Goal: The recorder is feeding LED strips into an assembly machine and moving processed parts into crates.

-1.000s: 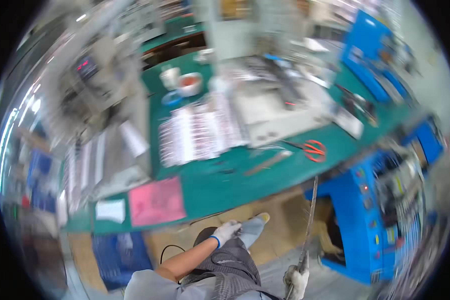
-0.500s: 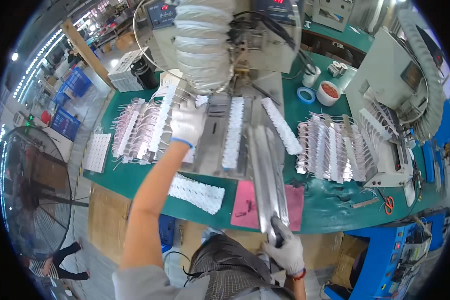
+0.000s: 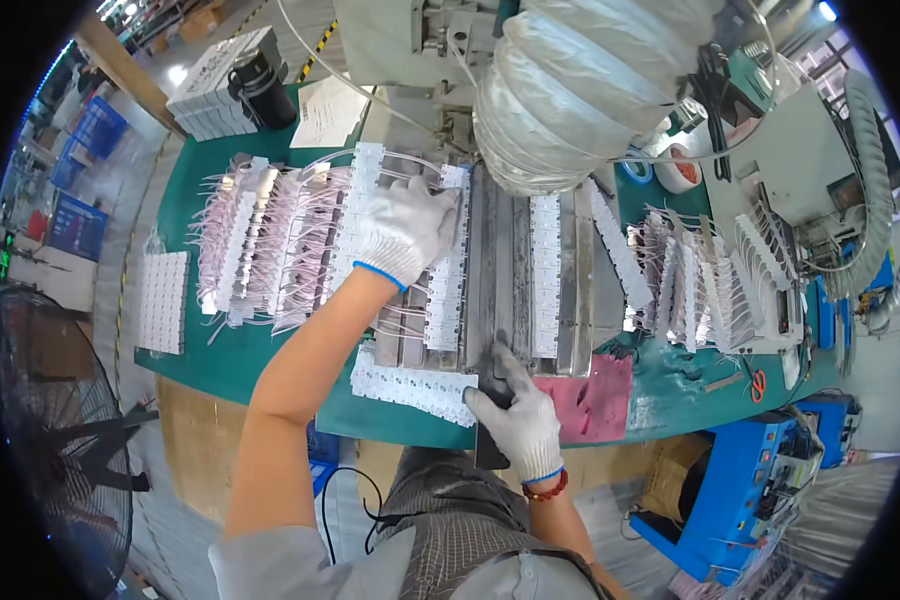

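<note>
Down at the near edge of the green bench (image 3: 270,375), the right hand (image 3: 518,420), gloved in white, closes its fingers around the near end of a long dark metal rail (image 3: 497,280), and that end sticks out past the table edge. It's a narrow, grey, channel-shaped bar, running straight away from the person toward the machine. The left hand (image 3: 402,232), gloved too, lies flat and spread on a white module strip (image 3: 448,262) just left of the rail, fingers open, pressing down rather than clasping. That strip is a line of small white square blocks linked end to end, thin pale wires trailing off its side. Another such strip (image 3: 410,385) lies crosswise right beside the right hand. More strips (image 3: 545,275) sit in the tray to the right, and big tangled bundles (image 3: 270,245) pile up on the left. Far above hangs a ribbed silver duct (image 3: 580,90). A pink sheet (image 3: 595,405) lies right of the right hand.
</note>
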{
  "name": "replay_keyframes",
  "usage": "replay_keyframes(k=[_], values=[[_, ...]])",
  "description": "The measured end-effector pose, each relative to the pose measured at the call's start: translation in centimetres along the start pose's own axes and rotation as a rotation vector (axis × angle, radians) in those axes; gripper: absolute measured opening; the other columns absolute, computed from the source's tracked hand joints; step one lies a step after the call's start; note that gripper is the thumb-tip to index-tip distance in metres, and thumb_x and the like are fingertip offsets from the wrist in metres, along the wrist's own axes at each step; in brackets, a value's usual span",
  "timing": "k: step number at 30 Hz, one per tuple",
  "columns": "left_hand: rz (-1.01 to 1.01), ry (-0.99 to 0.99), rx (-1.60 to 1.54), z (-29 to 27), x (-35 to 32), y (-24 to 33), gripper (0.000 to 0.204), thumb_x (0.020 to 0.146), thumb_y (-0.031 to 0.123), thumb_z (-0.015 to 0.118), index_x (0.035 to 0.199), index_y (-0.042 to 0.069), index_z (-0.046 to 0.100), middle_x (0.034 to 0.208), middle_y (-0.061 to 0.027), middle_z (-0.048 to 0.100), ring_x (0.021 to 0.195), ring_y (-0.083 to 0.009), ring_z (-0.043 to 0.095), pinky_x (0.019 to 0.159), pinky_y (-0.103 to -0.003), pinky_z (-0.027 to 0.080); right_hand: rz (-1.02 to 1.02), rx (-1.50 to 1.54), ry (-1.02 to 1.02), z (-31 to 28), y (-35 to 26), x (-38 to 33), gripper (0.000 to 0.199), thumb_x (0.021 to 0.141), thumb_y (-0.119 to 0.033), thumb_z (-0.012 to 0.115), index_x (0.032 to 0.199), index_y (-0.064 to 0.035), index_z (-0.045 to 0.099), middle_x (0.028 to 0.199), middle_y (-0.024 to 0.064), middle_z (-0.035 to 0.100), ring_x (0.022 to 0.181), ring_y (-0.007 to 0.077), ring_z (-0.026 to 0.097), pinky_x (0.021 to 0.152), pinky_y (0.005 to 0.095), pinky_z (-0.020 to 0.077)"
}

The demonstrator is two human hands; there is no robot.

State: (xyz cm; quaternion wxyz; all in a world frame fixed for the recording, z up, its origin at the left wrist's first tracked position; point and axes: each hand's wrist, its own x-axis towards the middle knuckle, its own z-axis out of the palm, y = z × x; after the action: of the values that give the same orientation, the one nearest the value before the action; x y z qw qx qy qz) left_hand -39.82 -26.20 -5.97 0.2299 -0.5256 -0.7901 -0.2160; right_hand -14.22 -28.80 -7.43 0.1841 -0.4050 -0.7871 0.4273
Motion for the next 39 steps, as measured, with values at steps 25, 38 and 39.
replay_keyframes(k=[25,38,39], values=[[0.114,-0.117,0.126,0.5,3.4,1.6,0.037,0.093,0.036,0.044,0.112,0.012,0.065,0.107,-0.0218,0.061,0.081,-0.0356,0.064,0.086,-0.051,0.045,0.051,-0.073,-0.034,-1.3,2.0,3.5,0.056,0.079,-0.035,0.072,0.130,-0.0205,0.056,0.099,0.0144,0.069,0.095,0.0325,0.065,0.080,0.0382,0.0522],[0.174,-0.158,0.137,1.1,-0.3,10.5,0.036,0.085,0.028,0.051,0.104,0.000,0.064,0.105,-0.0172,0.059,0.089,-0.0355,0.060,0.079,-0.054,0.045,0.065,0.590,0.340,-7.7,19.6,5.4,0.017,0.087,-0.010,0.058,0.094,0.0051,0.065,0.075,0.0038,0.065,0.070,0.0093,0.060,0.064,0.0250,0.0477],[0.130,-0.179,0.149,0.5,-0.7,10.9,0.038,0.087,0.029,0.051,0.106,0.000,0.064,0.108,-0.0177,0.059,0.090,-0.0362,0.060,0.081,-0.055,0.044,0.040,0.599,0.316,-8.0,19.4,5.5,0.017,0.087,-0.010,0.058,0.094,0.0051,0.065,0.075,0.0038,0.065,0.070,0.0093,0.060,0.064,0.0250,0.0477]])
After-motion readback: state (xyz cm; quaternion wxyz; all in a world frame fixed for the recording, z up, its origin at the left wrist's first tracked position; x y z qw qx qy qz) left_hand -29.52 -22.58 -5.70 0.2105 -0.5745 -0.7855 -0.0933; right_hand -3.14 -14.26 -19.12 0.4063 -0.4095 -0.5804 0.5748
